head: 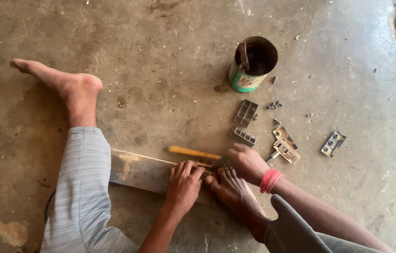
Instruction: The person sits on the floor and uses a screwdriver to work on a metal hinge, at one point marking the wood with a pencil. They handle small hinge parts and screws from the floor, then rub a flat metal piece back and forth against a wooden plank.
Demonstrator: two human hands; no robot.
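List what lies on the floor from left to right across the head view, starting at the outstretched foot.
Bare foot → wooden plank → left hand → right hand → brass hinge → lone hinge.

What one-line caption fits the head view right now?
Seated on concrete floor, left hand and right hand press on a foot-pinned wooden board; hinges, tin can nearby.

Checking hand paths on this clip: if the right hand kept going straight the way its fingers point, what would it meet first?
The right hand points up-left across the floor; the ridged grey plastic block lies first in that line, close ahead, though depth is hard to judge.
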